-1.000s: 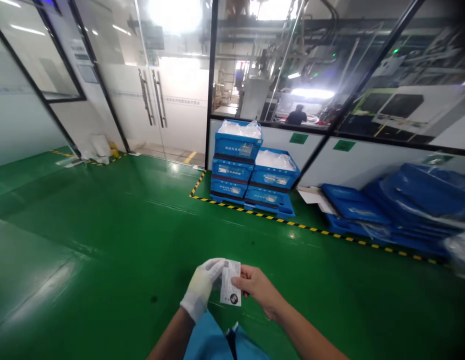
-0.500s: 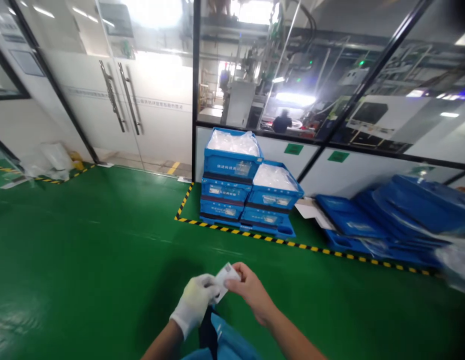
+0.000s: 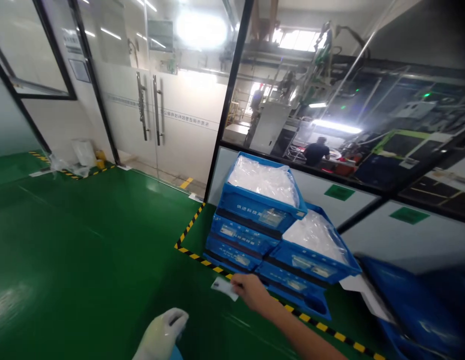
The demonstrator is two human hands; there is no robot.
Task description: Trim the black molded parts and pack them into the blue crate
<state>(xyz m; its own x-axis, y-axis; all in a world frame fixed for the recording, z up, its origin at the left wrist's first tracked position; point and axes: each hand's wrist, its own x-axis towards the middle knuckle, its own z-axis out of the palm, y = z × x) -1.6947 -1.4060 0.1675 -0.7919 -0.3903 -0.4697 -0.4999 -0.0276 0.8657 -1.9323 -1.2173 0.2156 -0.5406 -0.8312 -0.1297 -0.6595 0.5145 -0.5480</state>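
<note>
A white printed card [image 3: 224, 288] is grasped by the fingers of the bare right hand [image 3: 254, 294], above the green floor [image 3: 105, 250], near the stacked blue plastic crates [image 3: 260, 210]. The gloved left hand [image 3: 161, 335] is held apart; whether it is clenched cannot be told.

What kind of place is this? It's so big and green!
It looks like a factory. Big machines stand behind a glass wall, blue plastic crates are stacked up, and yellow-and-black tape marks off a spot on the shiny green floor.
</note>
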